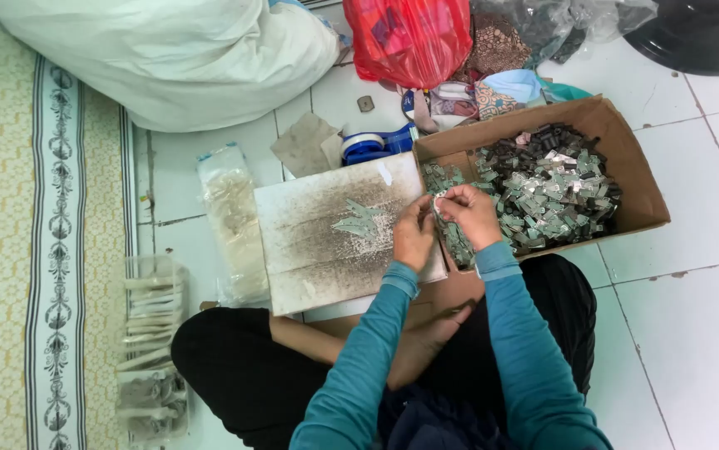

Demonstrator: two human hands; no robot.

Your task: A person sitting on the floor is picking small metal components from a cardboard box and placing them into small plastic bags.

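Observation:
My left hand (414,236) and my right hand (472,215) meet over the edge of a stained white board (309,242), both pinching a small grey-green tag (439,202) between their fingertips. A few more of these tags (358,219) lie in a loose pile on the board, just left of my left hand. To the right, an open cardboard box (636,179) holds a heap of several grey and dark tags (547,187). I sit cross-legged on the floor, in teal sleeves.
Clear plastic bags of pale pieces (230,218) lie left of the board, with bundled packs (153,342) by my knee. A blue tape dispenser (376,143), a red plastic bag (409,37) and a large white sack (176,58) sit behind. A patterned mat (34,250) covers the left.

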